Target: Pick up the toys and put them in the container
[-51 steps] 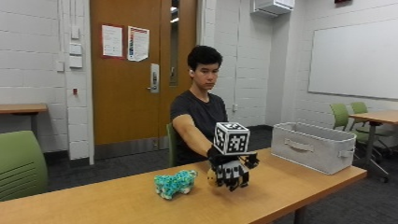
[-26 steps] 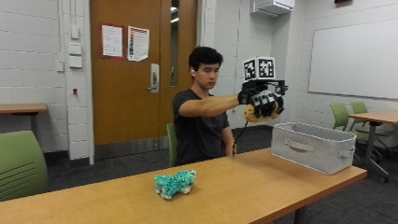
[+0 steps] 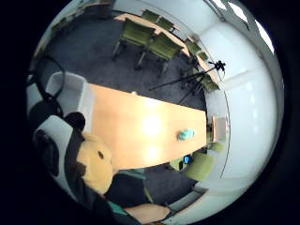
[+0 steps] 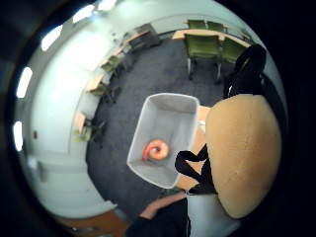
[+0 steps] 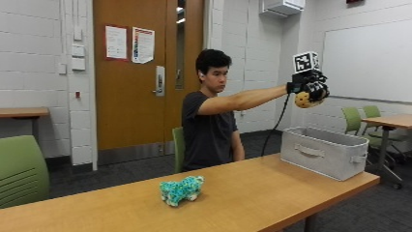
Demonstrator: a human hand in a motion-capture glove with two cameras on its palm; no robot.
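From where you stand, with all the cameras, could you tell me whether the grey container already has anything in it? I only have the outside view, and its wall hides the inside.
Observer: Yes. The thumb side palm view looks down into the container, and an orange curled toy lies on its floor.
Operator: Thank you. Is the hand above the container?
Observer: Roughly; that view looks nearly straight down into it.
Operator: What is the yellow toy like?
Observer: The gloved right hand grips a tan plush toy with a dark spot.
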